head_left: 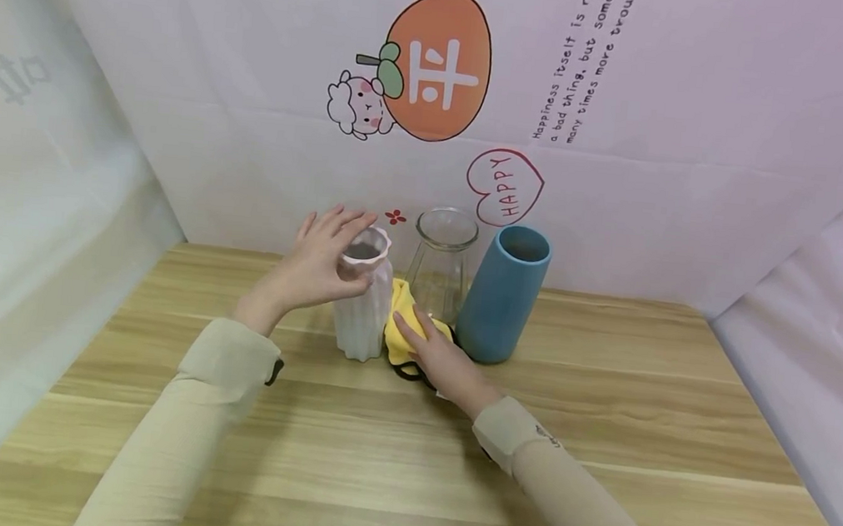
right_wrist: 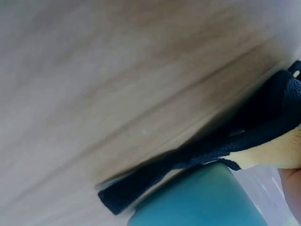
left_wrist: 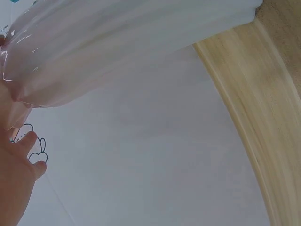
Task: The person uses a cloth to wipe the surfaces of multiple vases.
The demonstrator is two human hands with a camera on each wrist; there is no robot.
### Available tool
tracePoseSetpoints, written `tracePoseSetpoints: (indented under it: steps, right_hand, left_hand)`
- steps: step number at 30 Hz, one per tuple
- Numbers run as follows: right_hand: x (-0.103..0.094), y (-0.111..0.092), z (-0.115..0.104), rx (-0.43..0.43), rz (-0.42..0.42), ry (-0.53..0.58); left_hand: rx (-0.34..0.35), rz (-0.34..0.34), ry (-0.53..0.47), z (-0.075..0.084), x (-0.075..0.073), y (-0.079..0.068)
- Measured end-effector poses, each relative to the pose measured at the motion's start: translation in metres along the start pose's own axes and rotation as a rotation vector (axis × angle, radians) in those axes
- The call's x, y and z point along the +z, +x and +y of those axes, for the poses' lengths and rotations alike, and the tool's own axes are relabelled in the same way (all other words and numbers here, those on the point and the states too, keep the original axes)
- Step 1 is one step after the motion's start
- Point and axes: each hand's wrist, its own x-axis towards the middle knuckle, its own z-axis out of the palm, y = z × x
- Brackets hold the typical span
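My left hand [head_left: 316,260] grips the top of a white fluted vase [head_left: 362,320], thumb on the near side and fingers by the far rim. In the left wrist view the vase [left_wrist: 136,42] stretches across the top, and part of the hand [left_wrist: 14,176] shows at the left edge. Right beside the vase, my right hand [head_left: 450,367] holds a bunched yellow cloth [head_left: 402,336] with dark edging, low at the table. The right wrist view shows the cloth's dark edge [right_wrist: 183,157] next to the blue vase [right_wrist: 202,200]; most of that hand is out of frame.
A clear glass vase [head_left: 441,273] stands behind the cloth, its lower part hidden. The blue vase stands just right of the right hand. Behind them rises a white printed backdrop [head_left: 249,164], meeting the rear of the wooden table [head_left: 607,379].
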Motion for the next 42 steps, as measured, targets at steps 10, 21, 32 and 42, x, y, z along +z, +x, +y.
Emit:
tracePoseSetpoints:
  steps: [10,21,32,42]
  right_hand:
    - [-0.027,0.006,-0.008,-0.092,0.248,0.08]
    - [-0.067,0.024,-0.034,-0.085,0.385,0.203]
    - [-0.051,0.032,-0.036,-0.103,0.258,0.174]
    - [-0.023,0.016,-0.022,-0.071,0.186,0.032]
  left_hand:
    - [-0.045,0.038,-0.009,0.002,-0.003,-0.001]
    - [-0.067,-0.032,-0.085,-0.002,-0.001,-0.002]
    - [-0.046,-0.035,-0.07,-0.003,0.0,0.002]
    - [-0.008,-0.028,0.055,-0.004,-0.002,-0.002]
